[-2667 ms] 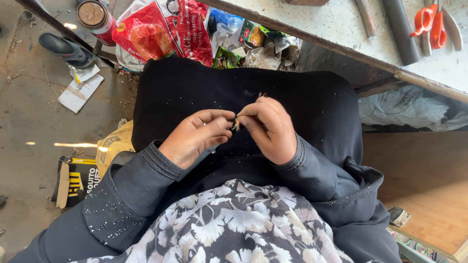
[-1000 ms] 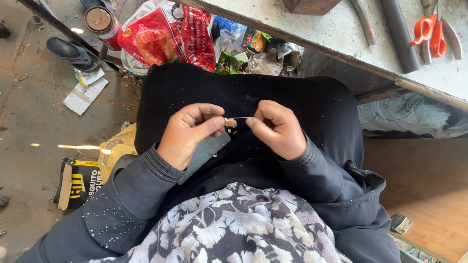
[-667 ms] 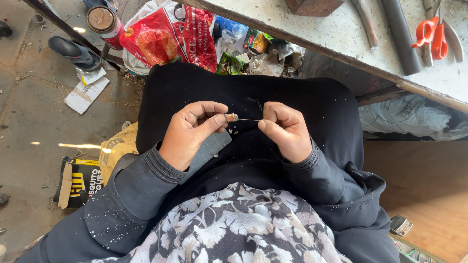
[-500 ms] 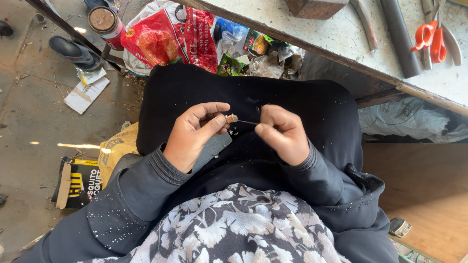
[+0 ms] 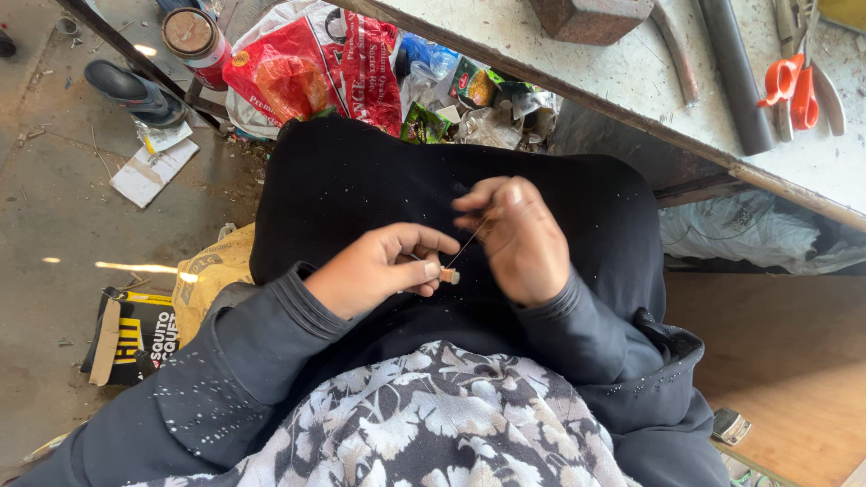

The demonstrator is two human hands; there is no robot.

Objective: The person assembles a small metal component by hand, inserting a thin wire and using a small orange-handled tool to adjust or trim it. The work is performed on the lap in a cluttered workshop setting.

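Two hands over the lap: left hand [image 5: 379, 269] pinches a small bead [image 5: 448, 275], right hand [image 5: 519, 239] pinches its thread [image 5: 469, 242]

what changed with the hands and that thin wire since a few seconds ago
The left hand has dropped lower with the small bead-like piece; the right hand has lifted, so the thin wire, level before, now slants. Both hands still pinch it over the black cloth.

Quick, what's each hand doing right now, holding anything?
Left hand: closed, pinching a small orange-brown bead-like piece.
Right hand: closed, pinching a thin pale thread that runs to that piece.
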